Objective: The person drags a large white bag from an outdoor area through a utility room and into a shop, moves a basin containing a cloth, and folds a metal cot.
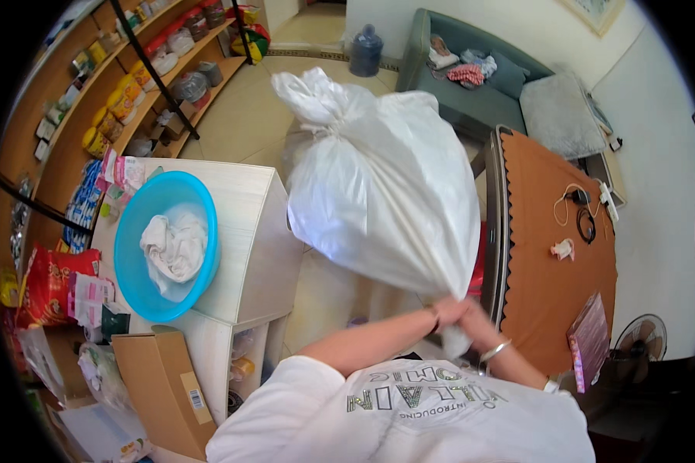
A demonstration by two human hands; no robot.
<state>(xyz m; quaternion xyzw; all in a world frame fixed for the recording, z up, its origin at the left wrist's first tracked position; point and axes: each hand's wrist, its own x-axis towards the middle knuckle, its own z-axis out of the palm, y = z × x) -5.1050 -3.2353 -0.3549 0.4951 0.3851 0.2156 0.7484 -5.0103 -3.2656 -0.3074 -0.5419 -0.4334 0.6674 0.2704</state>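
A large, bulging white plastic sack [382, 185] hangs in front of me above the floor. Its far upper corner is gathered and tied into a bunch. At the near lower corner, my left hand [449, 311] grips the drawn-in plastic. My right hand [478, 322], slightly blurred, closes around the same corner, right against the left. A short tuft of plastic sticks out below both hands. What fills the sack cannot be seen.
A white cabinet [246, 191] on the left carries a blue basin [124, 254] with white cloth. A tall cardboard box [162, 388] stands nearer. Stocked shelves [145, 104] line the far left. At right is a brown-covered table [538, 301]; behind, a green sofa [469, 107] and a water jug [365, 53].
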